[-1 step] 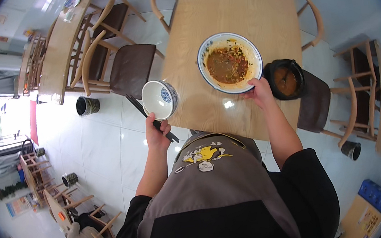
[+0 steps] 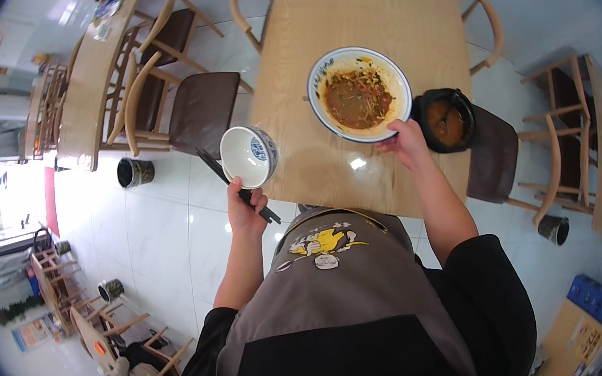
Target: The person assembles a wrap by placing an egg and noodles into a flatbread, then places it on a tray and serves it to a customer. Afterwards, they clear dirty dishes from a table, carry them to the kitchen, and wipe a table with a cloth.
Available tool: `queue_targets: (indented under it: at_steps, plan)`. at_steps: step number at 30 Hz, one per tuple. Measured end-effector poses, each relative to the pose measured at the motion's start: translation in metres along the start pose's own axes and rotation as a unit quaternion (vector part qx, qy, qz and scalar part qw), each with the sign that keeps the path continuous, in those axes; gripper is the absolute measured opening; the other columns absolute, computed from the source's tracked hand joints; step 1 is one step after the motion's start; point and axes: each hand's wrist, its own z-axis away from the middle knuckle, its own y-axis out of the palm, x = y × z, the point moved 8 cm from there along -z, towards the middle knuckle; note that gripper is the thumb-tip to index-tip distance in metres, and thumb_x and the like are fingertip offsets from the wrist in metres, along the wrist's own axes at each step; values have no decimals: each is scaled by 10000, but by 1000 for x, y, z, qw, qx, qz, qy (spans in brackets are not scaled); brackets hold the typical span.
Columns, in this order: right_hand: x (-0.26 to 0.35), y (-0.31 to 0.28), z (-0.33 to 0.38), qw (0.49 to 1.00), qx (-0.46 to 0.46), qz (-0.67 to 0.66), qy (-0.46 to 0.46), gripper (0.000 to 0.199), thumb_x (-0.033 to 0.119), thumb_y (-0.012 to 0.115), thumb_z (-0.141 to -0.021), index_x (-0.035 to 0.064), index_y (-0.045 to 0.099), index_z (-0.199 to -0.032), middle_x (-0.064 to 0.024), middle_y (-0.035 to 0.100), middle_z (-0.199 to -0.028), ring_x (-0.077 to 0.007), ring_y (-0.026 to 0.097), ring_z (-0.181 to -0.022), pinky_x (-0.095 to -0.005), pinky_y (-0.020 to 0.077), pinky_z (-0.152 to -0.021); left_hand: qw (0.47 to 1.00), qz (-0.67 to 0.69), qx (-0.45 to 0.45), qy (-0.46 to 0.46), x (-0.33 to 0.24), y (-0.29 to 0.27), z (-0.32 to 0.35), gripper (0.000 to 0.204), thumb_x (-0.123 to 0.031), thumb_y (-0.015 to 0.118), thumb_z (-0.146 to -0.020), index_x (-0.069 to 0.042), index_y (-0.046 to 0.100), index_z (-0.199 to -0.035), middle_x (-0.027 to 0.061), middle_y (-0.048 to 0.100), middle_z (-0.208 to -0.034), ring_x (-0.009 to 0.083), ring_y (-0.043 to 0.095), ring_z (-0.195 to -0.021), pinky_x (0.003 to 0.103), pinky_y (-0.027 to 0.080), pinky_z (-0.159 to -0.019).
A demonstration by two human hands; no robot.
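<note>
Pale floor tiles (image 2: 163, 236) surround a wooden bench (image 2: 411, 14), over whose near end a large bowl (image 2: 400, 91) of leftover soup is held just beyond the right grip (image 2: 406, 145). Its near rim is pinched there, thumb above and fingers beneath; whether its base is borne by the bench cannot be told. By the left grip (image 2: 247, 199), a small bowl (image 2: 244, 157) is clasped at its rim under the thumb, with dark chopsticks (image 2: 211, 165) caught between the fingers. Just right of the right grip, a black pot (image 2: 424, 115) of brown broth is seen. As a judgement, the large bowl should be found stiff, breakable, fairly heavy and easily spilled, its rim perhaps greasy; it is better held level, with opposite sides supported. The small bowl should be lighter, best taken by the wall, while the slim chopsticks could slip.
</note>
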Motion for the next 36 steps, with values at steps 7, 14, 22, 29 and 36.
queue_targets:
  at_steps: [7,14,22,29,36]
  plan:
    - [30,-58,70,990,-124,-65,-26,287,70,508,-817,-94,553,-1048,-197,672,-769,-248,647,-517,-304,519,-409,997,-24,64,-32,7,31,-20,268,-325,646,-867,-101,526,-951,-20,544,-753,65,382,-502,208,277,-413]
    - [62,-138,135,969,-242,12,-56,220,69,520,-805,-89,579,-946,-166,646,-712,-192,583,-453,-275,464,-375,989,-47,130,-50,19,70,-28,258,-307,635,-868,-101,526,-977,-15,557,-793,69,383,-510,209,274,-416]
    - [107,-193,152,939,-294,174,-29,247,80,483,-820,-119,588,-921,-167,646,-654,-176,599,-442,-261,476,-352,984,-32,158,-79,35,74,-30,299,-315,636,-861,-102,522,-1038,23,582,-857,93,401,-526,217,300,-421]
    - [135,-207,146,922,-295,252,-6,278,80,471,-821,-139,580,-954,-185,657,-698,-220,647,-506,-305,545,-408,988,-18,136,-72,38,69,-24,273,-302,660,-847,-113,525,-993,2,586,-836,84,411,-507,212,291,-413]
    - [161,-201,135,901,-286,325,33,264,92,474,-828,-130,568,-935,-192,651,-703,-239,641,-485,-339,547,-396,988,-9,138,-68,31,62,-20,281,-315,646,-859,-112,519,-1006,-3,583,-837,75,415,-509,207,305,-416]
